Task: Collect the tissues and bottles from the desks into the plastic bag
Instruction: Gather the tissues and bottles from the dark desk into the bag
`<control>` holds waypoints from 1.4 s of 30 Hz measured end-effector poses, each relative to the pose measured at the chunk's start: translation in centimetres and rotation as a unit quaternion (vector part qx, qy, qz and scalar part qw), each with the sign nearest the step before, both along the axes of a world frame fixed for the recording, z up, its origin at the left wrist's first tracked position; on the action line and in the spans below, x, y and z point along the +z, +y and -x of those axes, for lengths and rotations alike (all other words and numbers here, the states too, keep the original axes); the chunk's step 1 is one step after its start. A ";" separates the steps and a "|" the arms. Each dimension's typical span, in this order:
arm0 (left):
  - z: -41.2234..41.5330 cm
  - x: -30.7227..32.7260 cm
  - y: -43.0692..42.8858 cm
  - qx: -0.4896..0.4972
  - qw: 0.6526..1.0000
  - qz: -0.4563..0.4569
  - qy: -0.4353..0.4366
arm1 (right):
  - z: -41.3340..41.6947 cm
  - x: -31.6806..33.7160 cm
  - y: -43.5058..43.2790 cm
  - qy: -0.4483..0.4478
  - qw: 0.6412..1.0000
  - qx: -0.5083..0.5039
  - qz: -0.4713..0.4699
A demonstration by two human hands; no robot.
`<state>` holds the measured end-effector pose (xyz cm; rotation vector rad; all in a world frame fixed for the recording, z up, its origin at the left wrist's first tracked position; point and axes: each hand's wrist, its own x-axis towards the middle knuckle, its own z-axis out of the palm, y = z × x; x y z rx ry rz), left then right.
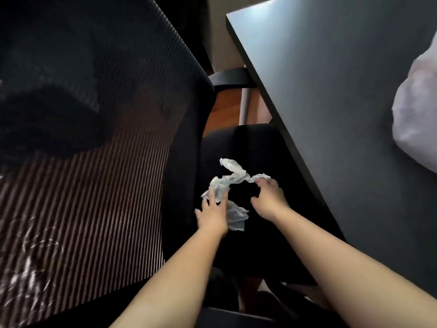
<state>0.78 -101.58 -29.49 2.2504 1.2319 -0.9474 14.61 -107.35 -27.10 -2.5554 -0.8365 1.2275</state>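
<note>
Left hand [211, 215] and right hand [268, 196] each clutch crumpled tissues [233, 172] on the near chair seat [257, 147]; likely feather-light, soft, tearable, so bunch them by the middle

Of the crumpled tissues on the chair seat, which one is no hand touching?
The lowest tissue, lying beside the left hand near its wrist. The long twisted tissue above it is gripped at both ends, by left fingers and right hand.
</note>
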 end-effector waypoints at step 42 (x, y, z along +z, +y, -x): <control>-2.6 10.5 5.8 0.080 0.978 -0.015 -0.192 | -4.2 10.5 6.6 -0.131 0.961 0.010 -0.241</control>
